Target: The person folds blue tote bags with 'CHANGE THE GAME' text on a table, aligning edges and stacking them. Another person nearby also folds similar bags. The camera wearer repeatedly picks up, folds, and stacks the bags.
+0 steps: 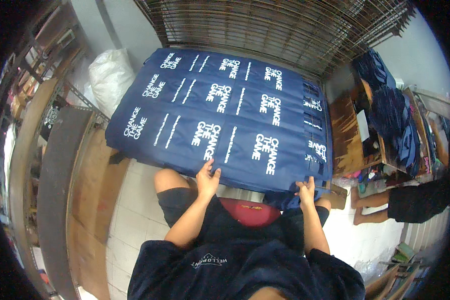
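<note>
Navy fabric point(240, 120) with rows of white printed lettering lies spread flat over a wide work surface before me. My left hand point(208, 178) rests at its near edge, thumb apart from the fingers, which lie on the cloth. Farther right, near the front right corner, my right hand point(306, 190) has its fingers bent together on the fabric's edge. Close to the right corner, narrower printed strips point(312, 125) run along the fabric's right side. Folds of navy cloth hang below the near edge between my hands.
A red stool seat point(250, 212) is under me. A metal rack point(285, 30) stands behind the fabric. White sacks point(110, 80) are at the far left, wooden shelves point(90, 200) at the left. Navy cloth piles point(395, 120) lie right, near another person's legs point(372, 202).
</note>
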Available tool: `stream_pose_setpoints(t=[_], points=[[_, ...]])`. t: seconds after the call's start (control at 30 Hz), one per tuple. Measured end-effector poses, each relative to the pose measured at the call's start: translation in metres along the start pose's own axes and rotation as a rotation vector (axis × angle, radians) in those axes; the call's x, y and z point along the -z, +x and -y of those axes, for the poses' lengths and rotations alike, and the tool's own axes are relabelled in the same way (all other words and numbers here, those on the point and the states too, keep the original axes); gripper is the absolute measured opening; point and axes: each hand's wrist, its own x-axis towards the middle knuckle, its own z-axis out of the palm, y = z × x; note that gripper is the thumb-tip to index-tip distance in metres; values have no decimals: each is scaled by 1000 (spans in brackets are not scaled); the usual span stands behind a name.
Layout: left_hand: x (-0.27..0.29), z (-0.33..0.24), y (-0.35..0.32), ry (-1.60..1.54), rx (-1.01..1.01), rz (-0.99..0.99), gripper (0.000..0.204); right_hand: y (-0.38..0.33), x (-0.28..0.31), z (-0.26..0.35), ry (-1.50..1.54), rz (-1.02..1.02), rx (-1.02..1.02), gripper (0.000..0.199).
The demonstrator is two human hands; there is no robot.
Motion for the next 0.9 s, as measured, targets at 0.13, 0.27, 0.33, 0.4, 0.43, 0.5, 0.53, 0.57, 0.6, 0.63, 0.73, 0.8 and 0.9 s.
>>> stream_pose_setpoints(t=[0.13, 0.27, 0.33, 0.4, 0.43, 0.5, 0.53, 0.57, 0.6, 0.63, 0.73, 0.8, 0.9], points=[[3, -7, -4, 67, -82, -39, 43, 4, 3, -2, -4, -53, -36, 90], [8, -25, -6, 163, -122, -48, 42, -1, 2, 3, 37, 5, -25, 88], [7, -30, -6, 177, -125, -53, 41, 0, 4, -1, 36, 9, 18, 75], [6, -28, -6, 183, -163, -75, 40, -5, 2, 5, 68, -43, 50, 51], [7, -27, -6, 171, -163, -77, 40, -4, 2, 5, 65, -42, 48, 63], [6, -26, -7, 138, -167, -78, 39, 4, 5, -8, 75, -70, 42, 74], [5, -25, -7, 165, -173, -71, 39, 8, 7, -14, 81, -84, 39, 79], [7, -23, -7, 194, -174, -71, 39, 7, 8, -14, 106, -51, 47, 88], [8, -22, -6, 224, -175, -71, 39, 8, 9, -14, 85, -64, 41, 87], [8, -22, -5, 238, -165, -65, 40, 8, 12, -13, 65, -77, 35, 86], [8, -29, -7, 224, -141, -43, 41, 5, 15, -4, 119, -150, 17, 83], [10, -30, -11, 312, -237, -105, 43, 2, 20, 4, 115, -243, 64, 82], [10, -33, -16, 367, -409, -202, 45, 7, 43, -8, 151, -421, 204, 74]])
